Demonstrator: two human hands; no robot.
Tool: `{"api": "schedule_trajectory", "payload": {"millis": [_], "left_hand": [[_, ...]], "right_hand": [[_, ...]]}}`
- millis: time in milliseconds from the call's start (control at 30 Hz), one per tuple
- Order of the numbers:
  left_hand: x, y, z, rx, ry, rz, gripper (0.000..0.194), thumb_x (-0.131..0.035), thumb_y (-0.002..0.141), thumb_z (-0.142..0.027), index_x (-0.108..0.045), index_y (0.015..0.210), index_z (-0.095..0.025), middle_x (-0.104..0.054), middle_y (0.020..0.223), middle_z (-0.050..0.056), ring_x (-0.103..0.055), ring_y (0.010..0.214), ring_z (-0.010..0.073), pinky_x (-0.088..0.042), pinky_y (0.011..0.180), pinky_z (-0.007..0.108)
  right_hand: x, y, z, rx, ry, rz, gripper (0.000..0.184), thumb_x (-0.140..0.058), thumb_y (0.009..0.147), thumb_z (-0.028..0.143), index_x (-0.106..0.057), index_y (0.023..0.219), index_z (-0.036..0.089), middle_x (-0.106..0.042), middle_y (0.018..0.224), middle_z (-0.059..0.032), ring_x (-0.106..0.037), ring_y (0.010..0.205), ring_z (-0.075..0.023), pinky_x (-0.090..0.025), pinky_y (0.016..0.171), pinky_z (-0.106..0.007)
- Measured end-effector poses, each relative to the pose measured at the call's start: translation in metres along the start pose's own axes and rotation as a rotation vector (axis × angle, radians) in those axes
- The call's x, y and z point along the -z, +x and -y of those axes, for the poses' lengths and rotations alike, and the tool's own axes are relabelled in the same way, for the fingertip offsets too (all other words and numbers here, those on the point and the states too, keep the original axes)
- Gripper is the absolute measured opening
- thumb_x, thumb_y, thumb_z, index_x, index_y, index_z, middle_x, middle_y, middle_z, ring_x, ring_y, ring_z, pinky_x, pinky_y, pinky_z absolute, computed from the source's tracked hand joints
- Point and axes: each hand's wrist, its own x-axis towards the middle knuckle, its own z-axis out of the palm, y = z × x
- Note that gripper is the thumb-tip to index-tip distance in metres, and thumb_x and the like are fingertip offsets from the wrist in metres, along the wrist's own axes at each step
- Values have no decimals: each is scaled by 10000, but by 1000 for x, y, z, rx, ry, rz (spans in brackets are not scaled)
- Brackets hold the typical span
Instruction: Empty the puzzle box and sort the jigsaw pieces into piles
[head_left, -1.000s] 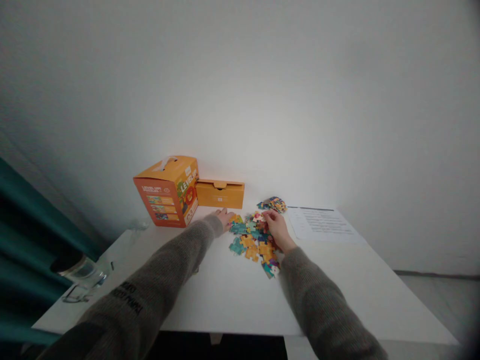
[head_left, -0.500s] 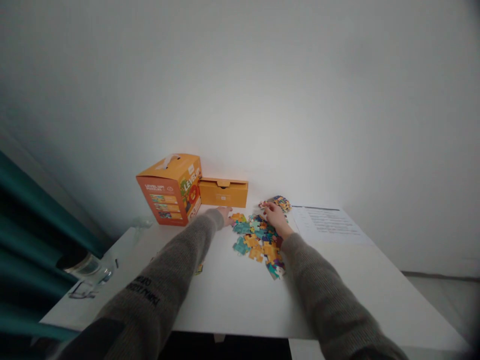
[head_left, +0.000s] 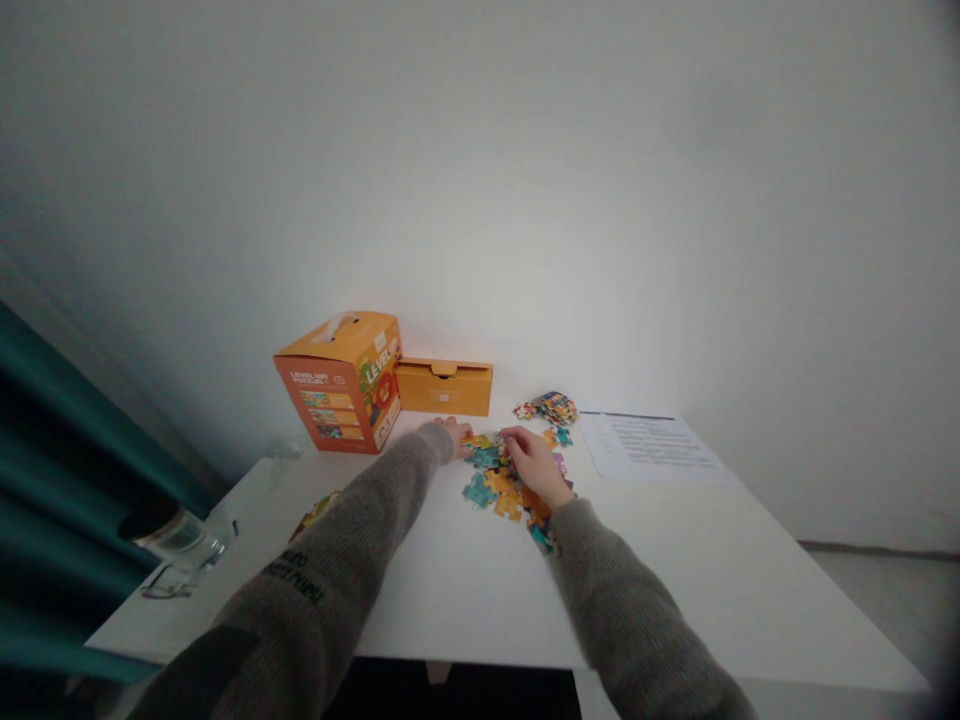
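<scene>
Loose jigsaw pieces point(head_left: 495, 482) in orange, teal and blue lie spread on the white table point(head_left: 465, 590). My left hand point(head_left: 454, 434) rests flat at the spread's far left edge, fingers stretched out on the table. My right hand point(head_left: 531, 463) lies over the middle of the pieces, fingers curled down onto them; what they pinch is too small to make out. A small separate heap of pieces point(head_left: 553, 407) sits farther back, beyond my right hand.
An orange puzzle box point(head_left: 341, 382) and a smaller orange inner box point(head_left: 444, 387) stand at the back left by the wall. A printed sheet point(head_left: 646, 444) lies at the right. A glass jar point(head_left: 169, 540) sits near the left edge beside a teal curtain point(head_left: 67, 470).
My right hand has drawn back from near the far heap to the middle of the spread. The left hand has stayed at the spread's left edge.
</scene>
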Motion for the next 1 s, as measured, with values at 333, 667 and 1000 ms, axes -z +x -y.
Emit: {"api": "schedule_trajectory", "payload": {"millis": [333,667,1000], "left_hand": [[-14,-12,14,-173,-50,-28,261,-470,924,-384,-593,1116,-258,-670,1050,52,-637,952,200,-483,845,313],[2,-27,4,-350,-105,-158,347,-394,951,-356,-700,916,-195,-628,951,82,-598,872,196,-450,809,290],[7,-50,-53,-294,-658,-484,136,-553,846,-273,-623,770,-186,-590,716,1,-545,696,147,-421,651,240]], "right_hand": [[-1,-10,11,142,-155,53,257,-430,915,245,-668,1002,202,-650,766,-15,-585,694,-172,-458,697,-288],[-5,-18,21,237,-222,36,245,-438,924,201,-646,1053,182,-692,963,-73,-621,860,-200,-459,807,-322],[7,-21,23,19,178,52,275,-498,918,457,-504,773,224,-492,592,54,-460,535,-135,-382,537,-249]]}}
